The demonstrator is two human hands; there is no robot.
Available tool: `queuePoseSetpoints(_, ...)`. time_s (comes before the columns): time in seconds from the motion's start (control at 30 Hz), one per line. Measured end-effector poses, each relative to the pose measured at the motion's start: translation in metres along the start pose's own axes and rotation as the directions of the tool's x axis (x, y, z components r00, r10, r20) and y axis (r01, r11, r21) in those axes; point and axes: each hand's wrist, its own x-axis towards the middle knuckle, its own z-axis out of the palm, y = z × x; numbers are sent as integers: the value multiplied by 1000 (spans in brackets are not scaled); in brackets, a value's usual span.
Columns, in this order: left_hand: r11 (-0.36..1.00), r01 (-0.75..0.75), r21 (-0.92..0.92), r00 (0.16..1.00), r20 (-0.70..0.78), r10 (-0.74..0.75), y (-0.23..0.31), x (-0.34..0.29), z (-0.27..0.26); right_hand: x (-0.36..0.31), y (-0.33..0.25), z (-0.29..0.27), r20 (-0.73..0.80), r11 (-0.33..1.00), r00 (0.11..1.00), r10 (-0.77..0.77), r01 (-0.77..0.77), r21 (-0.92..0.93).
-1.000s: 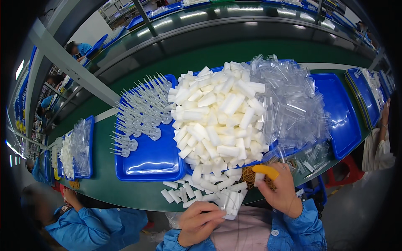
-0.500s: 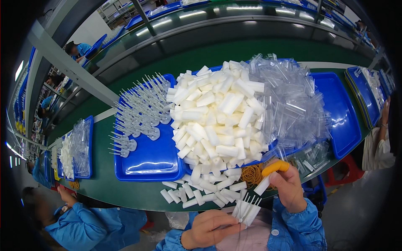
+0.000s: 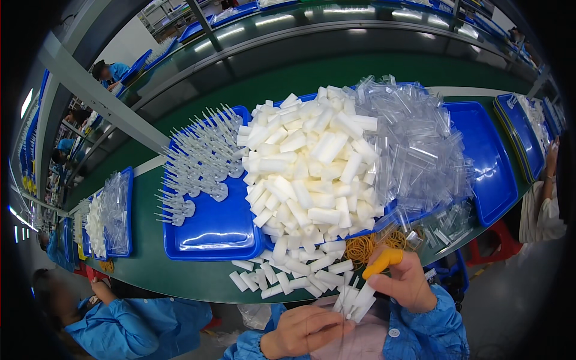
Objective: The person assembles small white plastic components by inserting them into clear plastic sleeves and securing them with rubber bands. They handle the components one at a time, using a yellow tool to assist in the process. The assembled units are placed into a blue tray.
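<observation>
My left hand (image 3: 307, 331) is closed on a small pronged plastic piece, whose base its fingers hide. White foam cylinders (image 3: 345, 300) sit on several of its thin prongs. My right hand (image 3: 407, 283), with an orange finger cot (image 3: 384, 261) on one finger, pinches another white foam cylinder (image 3: 364, 299) at its upper end. That cylinder stands over the pronged piece, right beside the ones on it; how far a prong enters it cannot be seen. Loose foam cylinders (image 3: 294, 281) lie on the green table edge just beyond my hands.
A large heap of foam cylinders (image 3: 318, 162) fills the middle tray. Clear plastic sleeves (image 3: 414, 150) are piled to its right, pronged pieces (image 3: 204, 156) stand in the left blue tray (image 3: 210, 243). Rubber bands (image 3: 360, 249) lie near my right hand. A co-worker in blue (image 3: 138, 327) sits at left.
My right hand has moved down and left, bringing its foam cylinder from above the prongs to the pronged piece. My left hand has barely moved and keeps its hold.
</observation>
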Motion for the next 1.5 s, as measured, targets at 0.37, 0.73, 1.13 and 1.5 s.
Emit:
queuePoseSetpoints(0.37, 961, 49, -271, 998, -15, -55, 2, -11, -1, -14, 1, 14, 51, 958, 978, -201, 207, -199)
queuePoseSetpoints(0.73, 988, 26, -154, 972, -227, -61, 9, -11, 6, -12, 0, 14, 125, 922, 945, -302, 323, -215)
queuePoseSetpoints(1.13, 897, 286, -336, 955, 18, -297, -8, -11, 17, -11, -12, 21, 47, 967, 993, -105, 113, -227)
queuePoseSetpoints(1.5, 878, 274, -392, 956, 8, -295, -4, -6, 7, -14, -12, 18, 110, 998, 992, -58, 61, -21)
